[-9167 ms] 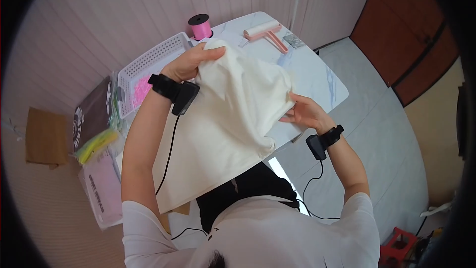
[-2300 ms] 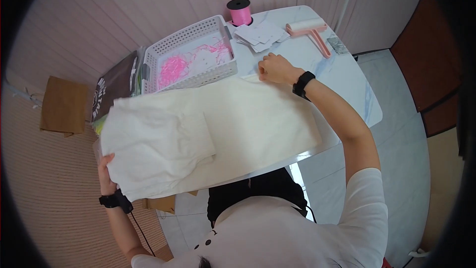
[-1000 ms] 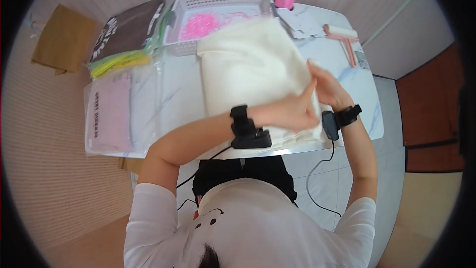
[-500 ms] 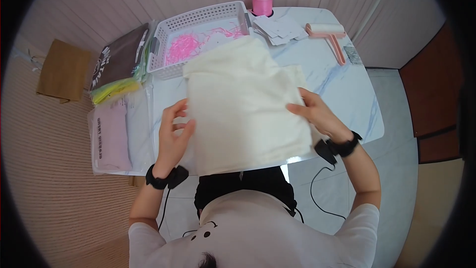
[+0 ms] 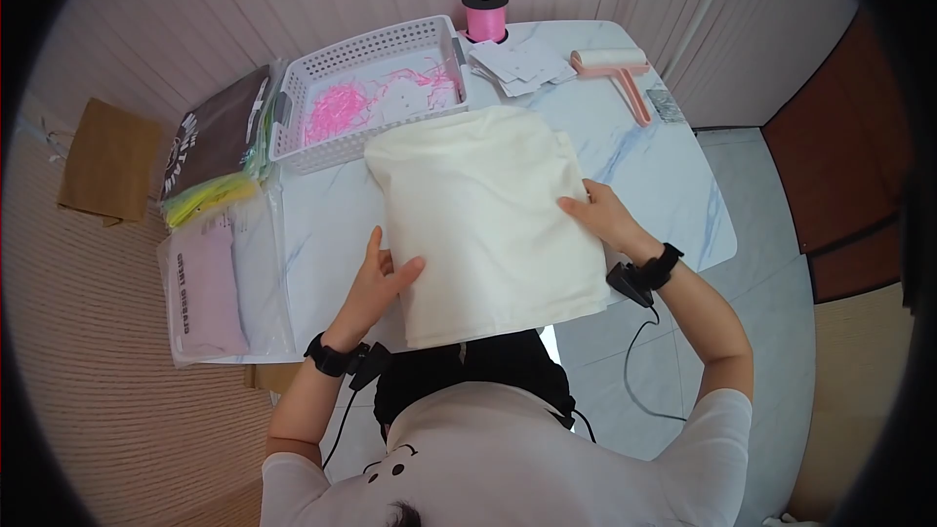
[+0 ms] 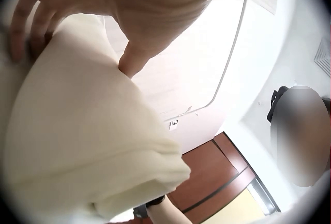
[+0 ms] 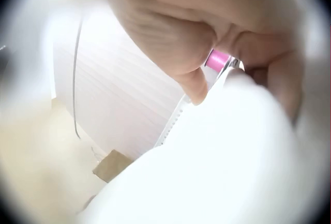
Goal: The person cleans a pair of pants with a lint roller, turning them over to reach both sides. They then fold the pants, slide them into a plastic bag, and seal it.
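Note:
A cream garment (image 5: 488, 224), folded into a thick rectangular bundle, lies at the front of the white marbled table (image 5: 644, 156), its lower edge at the table's front edge. My left hand (image 5: 376, 288) holds its left edge, thumb on top and index finger pointing up along the side. In the left wrist view the left thumb (image 6: 135, 58) presses on the cloth and the other fingers reach past its far side. At the right edge my right hand (image 5: 605, 215) grips the bundle, thumb on top and fingers beneath. The right wrist view shows the cloth (image 7: 207, 157) washed out by brightness.
Behind the bundle stands a white perforated basket (image 5: 376, 44) with pink paper shreds. A pink ribbon spool (image 5: 485, 17), white cards (image 5: 522, 66) and a pink-handled lint roller (image 5: 625, 88) lie along the back. Bagged dark (image 5: 220, 132) and pink (image 5: 207, 288) garments are at left.
The spread garment has been folded over into a compact bundle. Over the last half second its top has become smoother, and my left hand has come onto its left edge.

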### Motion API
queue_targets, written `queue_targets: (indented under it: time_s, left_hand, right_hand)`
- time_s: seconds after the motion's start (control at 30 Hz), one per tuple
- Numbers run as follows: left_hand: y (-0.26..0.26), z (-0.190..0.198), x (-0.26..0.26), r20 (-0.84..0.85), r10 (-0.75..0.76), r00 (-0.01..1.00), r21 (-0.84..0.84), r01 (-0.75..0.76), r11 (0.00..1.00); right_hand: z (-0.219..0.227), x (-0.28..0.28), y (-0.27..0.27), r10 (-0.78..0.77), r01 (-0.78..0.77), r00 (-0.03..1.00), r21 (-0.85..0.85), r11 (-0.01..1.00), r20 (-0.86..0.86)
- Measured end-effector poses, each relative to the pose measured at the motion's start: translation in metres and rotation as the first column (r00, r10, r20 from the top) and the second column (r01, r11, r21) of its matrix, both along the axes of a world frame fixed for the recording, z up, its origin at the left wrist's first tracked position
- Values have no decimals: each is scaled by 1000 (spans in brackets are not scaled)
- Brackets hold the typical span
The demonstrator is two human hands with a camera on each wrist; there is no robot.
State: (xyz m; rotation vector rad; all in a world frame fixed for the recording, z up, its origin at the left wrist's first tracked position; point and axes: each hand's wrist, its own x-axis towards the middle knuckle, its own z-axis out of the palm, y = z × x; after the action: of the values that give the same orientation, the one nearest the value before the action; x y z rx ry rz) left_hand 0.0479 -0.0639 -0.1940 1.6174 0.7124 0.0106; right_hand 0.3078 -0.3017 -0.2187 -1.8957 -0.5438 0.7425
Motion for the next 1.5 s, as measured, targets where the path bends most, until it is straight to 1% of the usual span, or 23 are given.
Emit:
queue_targets:
  time_s: [0.03, 0.13, 0.23, 0.27, 0.37, 0.43, 0.5, 0.57, 0.67, 0.77, 0.87, 0.9, 0.93, 0.97, 1.07, 1.17, 1.2, 1.23, 1.3, 1.33, 1.37, 1.4, 1.5]
  left_hand:
    - [1, -5, 1, 20, -25, 999, 10, 25, 1000]
    - [1, -9, -2, 43, -78, 996, 57, 75, 996]
    - [0, -5, -3, 40, -74, 996, 39, 72, 997]
    - [-1, -3, -2, 36, -63, 997, 20, 62, 998]
    - [0, -5, 2, 112, -37, 993, -85, 46, 995]
    - [-4, -20, 1, 176, 9, 984, -121, 12, 993]
    - [-8, -29, -4, 232, 52, 971, -206, -3, 979]
    - [-12, -34, -11, 281, 98, 955, -335, 2, 942]
    - [-13, -31, -31, 252, 110, 962, -356, -13, 934]
    - [1, -19, -54, 4, -26, 1000, -344, 26, 939]
    - [-1, -24, -67, 35, 77, 996, -158, -71, 985]
    - [-3, -21, -64, 192, 27, 981, 154, -57, 986]
    - [-9, -16, -56, 320, -73, 945, 453, -85, 888]
    - [-14, -10, -51, 401, -207, 892, 693, -147, 706]
    - [-29, 14, -37, 306, -481, 822, 809, 43, 587]
    - [-31, -13, -33, 98, -614, 783, 842, 263, 470]
    - [-28, -17, -34, 74, -623, 778, 881, 243, 407]
    - [-26, -16, -34, 74, -631, 772, 872, 257, 417]
    - [-20, -7, -34, 80, -651, 755, 854, 285, 435]
    - [-15, -5, -32, 93, -668, 738, 799, 345, 492]
    - [-13, -1, -28, 129, -650, 749, 821, 287, 494]
    - [-13, 5, -24, 166, -631, 758, 839, 227, 494]
    - [-16, 13, -5, 203, -595, 778, 887, 111, 448]
  right_hand:
    - [-10, 6, -1, 16, -17, 995, 9, 1000, 101]
    - [-17, 14, -15, -30, 50, 985, -109, 993, 173]
    - [28, -3, -13, 80, 50, 955, -419, 907, 286]
    - [30, -2, -11, 231, 126, 805, -537, 834, 546]
    - [54, -12, 19, 245, 16, 695, -354, 935, 676]
    - [56, -24, 50, 374, -291, 575, -246, 925, 728]
    - [59, -51, 90, 412, -493, 475, -153, 856, 778]
    - [38, -64, 129, 450, -615, 258, -214, 759, 855]
    - [-12, -69, 148, 602, -592, 176, -404, 697, 779]
    - [9, -63, 160, 732, -636, 253, -462, 619, 633]
    - [16, -39, 182, 621, -596, 287, -371, 712, 730]
    - [17, -35, 192, 607, -600, 284, -356, 717, 742]
    - [15, -32, 201, 590, -602, 285, -338, 724, 756]
    - [10, -32, 208, 576, -601, 292, -321, 731, 763]
    - [-15, -29, 213, 512, -501, 250, -343, 795, 822]
    - [-8, -18, 200, 552, -566, 275, -332, 755, 787]
    - [2, -15, 188, 553, -575, 280, -324, 751, 784]
    - [12, -8, 174, 565, -592, 244, -340, 730, 788]
    - [30, 0, 132, 430, -381, 315, -302, 874, 846]
    - [39, 5, 109, 413, -277, 455, -316, 908, 789]
    - [46, 8, 85, 369, -169, 584, -337, 926, 723]
    - [50, 10, 62, 301, -62, 698, -364, 929, 649]
    - [38, 14, 2, 198, 122, 792, -468, 875, 577]
